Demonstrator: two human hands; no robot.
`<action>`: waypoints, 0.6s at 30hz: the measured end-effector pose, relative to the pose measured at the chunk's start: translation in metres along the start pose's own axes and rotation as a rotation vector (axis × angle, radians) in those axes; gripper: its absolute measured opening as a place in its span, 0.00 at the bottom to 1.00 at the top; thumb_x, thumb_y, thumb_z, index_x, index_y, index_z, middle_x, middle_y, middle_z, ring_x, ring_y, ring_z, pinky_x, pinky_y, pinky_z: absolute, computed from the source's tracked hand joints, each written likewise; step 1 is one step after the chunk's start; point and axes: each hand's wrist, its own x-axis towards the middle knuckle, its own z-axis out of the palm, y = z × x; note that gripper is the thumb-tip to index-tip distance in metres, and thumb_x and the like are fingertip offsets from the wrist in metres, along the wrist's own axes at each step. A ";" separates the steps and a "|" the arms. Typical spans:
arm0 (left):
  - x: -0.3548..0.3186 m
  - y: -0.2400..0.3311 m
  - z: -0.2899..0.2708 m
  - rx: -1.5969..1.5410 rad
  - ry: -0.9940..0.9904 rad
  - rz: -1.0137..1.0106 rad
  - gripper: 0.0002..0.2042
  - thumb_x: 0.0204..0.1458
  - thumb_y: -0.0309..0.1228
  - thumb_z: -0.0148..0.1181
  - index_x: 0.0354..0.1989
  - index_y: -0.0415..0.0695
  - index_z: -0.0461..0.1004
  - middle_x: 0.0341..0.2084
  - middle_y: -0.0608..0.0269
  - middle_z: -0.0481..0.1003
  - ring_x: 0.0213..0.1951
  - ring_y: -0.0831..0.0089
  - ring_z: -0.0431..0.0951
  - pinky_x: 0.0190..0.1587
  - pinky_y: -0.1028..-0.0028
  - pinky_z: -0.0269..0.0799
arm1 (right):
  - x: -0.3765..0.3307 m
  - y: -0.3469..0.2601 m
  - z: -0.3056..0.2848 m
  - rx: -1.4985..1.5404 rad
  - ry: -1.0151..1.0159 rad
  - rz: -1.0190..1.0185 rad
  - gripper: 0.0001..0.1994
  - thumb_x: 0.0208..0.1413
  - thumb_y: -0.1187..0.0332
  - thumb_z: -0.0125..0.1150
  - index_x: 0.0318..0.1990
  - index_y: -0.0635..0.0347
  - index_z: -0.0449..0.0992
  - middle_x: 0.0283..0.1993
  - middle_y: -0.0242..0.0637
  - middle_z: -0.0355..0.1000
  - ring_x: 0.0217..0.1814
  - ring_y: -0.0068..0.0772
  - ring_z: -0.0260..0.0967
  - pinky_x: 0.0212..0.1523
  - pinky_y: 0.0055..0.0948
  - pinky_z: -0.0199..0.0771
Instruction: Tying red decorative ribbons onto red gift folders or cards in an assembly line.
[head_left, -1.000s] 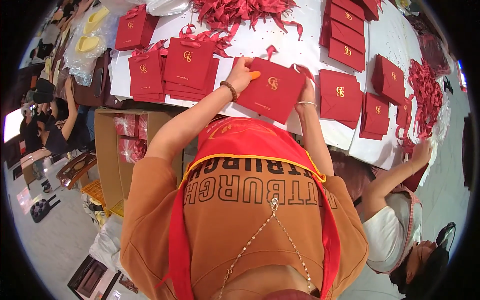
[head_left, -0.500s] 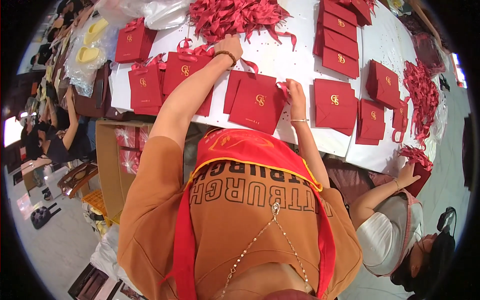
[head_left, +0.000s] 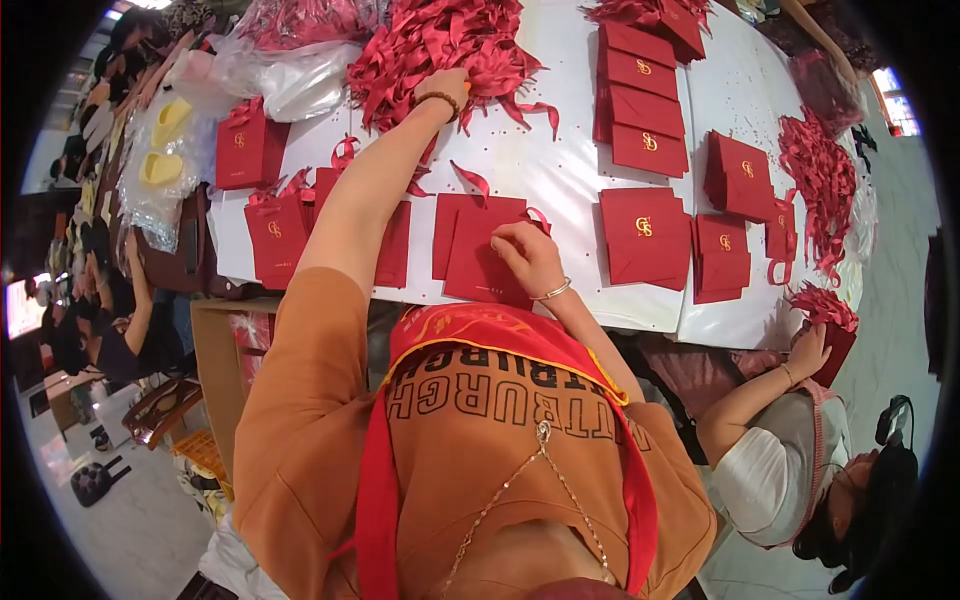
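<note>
My left hand (head_left: 443, 90) reaches far forward into a big heap of red ribbons (head_left: 440, 45). It looks closed on ribbon, though the fingertips are hidden among the strands. Close in front of my body, my right hand (head_left: 530, 258) hovers over or rests on a flat red paper bag (head_left: 480, 255). Its fingers are curled together, and whatever they pinch is hidden. A ribbon end shows just behind that hand, at the bag's top edge. Another bag lies partly under this one. A loose ribbon (head_left: 472, 180) lies on the table beyond the bags.
Stacked red bags (head_left: 645, 235) lie right on the white table (head_left: 560, 150), with more stacks (head_left: 640, 110) behind. Ribboned bags (head_left: 275, 240) stand left. A second ribbon heap (head_left: 820, 190) lies far right, near a co-worker (head_left: 765, 470) holding a bag. A cardboard box (head_left: 215, 350) sits left below.
My left hand has pushed farther into the ribbon heap. My right hand has moved left, from the ribbon at the bag's right edge to over the bag, with fingers more curled.
</note>
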 end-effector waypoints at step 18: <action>-0.145 -0.021 -0.046 -0.845 0.453 0.376 0.08 0.42 0.23 0.58 0.34 0.42 0.73 0.32 0.61 0.72 0.34 0.70 0.71 0.38 0.74 0.67 | 0.030 0.011 0.021 -0.245 -0.201 -0.164 0.05 0.47 0.69 0.56 0.32 0.58 0.71 0.29 0.37 0.68 0.34 0.39 0.63 0.35 0.32 0.64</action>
